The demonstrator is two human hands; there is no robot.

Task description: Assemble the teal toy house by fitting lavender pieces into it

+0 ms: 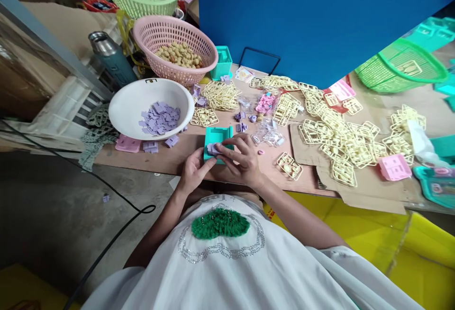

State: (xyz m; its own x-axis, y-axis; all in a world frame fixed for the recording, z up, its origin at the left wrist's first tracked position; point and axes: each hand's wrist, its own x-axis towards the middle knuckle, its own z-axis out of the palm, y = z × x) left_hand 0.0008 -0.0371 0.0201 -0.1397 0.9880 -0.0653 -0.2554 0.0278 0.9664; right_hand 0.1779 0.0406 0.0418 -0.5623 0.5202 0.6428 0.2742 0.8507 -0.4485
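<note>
A teal plastic box [217, 134], its hollow side facing up, sits at the table's front edge. My left hand [195, 170] grips its lower left side, the thumb along the near edge. A small purple plastic piece [212, 149] lies at the near part of the box. The fingers of my right hand [245, 160] close on this piece from the right, thumb and forefinger bent over it and partly hiding the box. To the left, a white bowl [119, 111] holds many similar flat purple pieces [161, 119].
Cream plastic frames [344, 141] lie in heaps on the table and cardboard at right. A pink basket [174, 25] of small tan parts, a steel-topped flask [112, 59] and a green basket [398, 70] stand around. A large blue panel [302, 21] rises behind.
</note>
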